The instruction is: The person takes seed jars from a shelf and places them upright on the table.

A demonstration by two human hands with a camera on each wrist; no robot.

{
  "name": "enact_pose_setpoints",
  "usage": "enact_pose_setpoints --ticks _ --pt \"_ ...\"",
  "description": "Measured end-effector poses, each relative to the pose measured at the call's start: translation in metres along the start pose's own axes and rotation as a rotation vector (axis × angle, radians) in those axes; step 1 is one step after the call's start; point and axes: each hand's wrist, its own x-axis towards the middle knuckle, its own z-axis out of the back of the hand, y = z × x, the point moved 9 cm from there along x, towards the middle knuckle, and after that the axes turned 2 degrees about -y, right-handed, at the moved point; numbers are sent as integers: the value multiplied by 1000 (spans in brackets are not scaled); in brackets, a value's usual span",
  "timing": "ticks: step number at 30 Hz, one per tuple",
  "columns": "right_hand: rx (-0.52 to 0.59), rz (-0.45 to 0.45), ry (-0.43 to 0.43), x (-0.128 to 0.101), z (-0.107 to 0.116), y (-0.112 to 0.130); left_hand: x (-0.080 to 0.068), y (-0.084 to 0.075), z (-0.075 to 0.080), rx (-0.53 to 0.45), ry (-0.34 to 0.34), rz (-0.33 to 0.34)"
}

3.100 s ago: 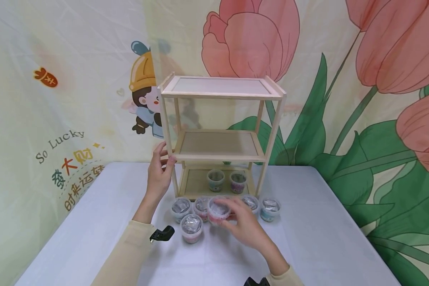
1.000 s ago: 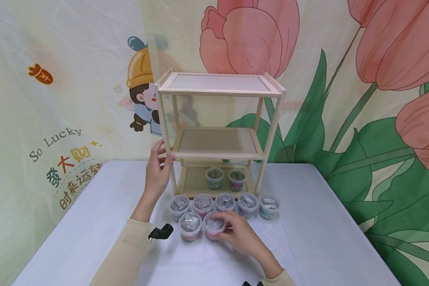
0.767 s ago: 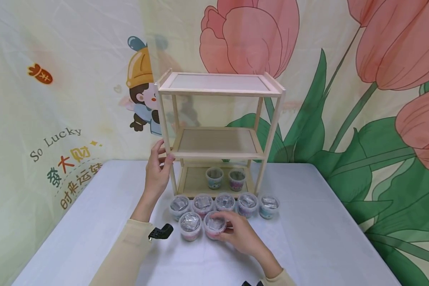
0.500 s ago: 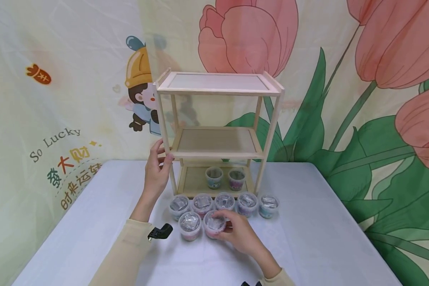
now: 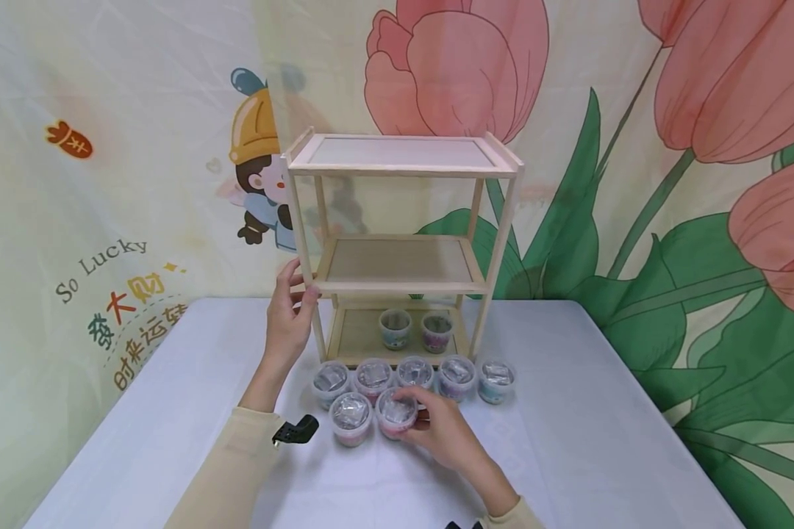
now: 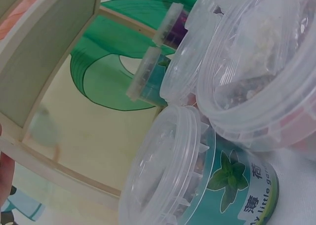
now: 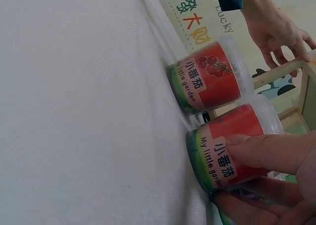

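Head view: right hand (image 5: 445, 435) curls round red-labelled plastic tub (image 5: 396, 414) on table, front of wooden shelf rack (image 5: 400, 253). Left hand (image 5: 290, 323) grasps rack's left front post. Tub likely light, rigid, smooth-sided; best held round label band, below lid.

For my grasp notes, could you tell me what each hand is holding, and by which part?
The right hand grips a red-labelled tub by its side wall. The left hand holds the wooden shelf rack by its front left post.
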Motion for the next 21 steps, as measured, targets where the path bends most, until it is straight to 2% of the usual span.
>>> enact_pose_setpoints --ticks 6,11,21 --pt "9 -21 134 -2 0 1 0 -2 1 1 -15 -9" --pt "-4 -31 206 -2 1 4 -1 -2 3 3 -27 -17" --pt "-126 -6 341 -2 13 16 0 1 1 -6 -4 -1"
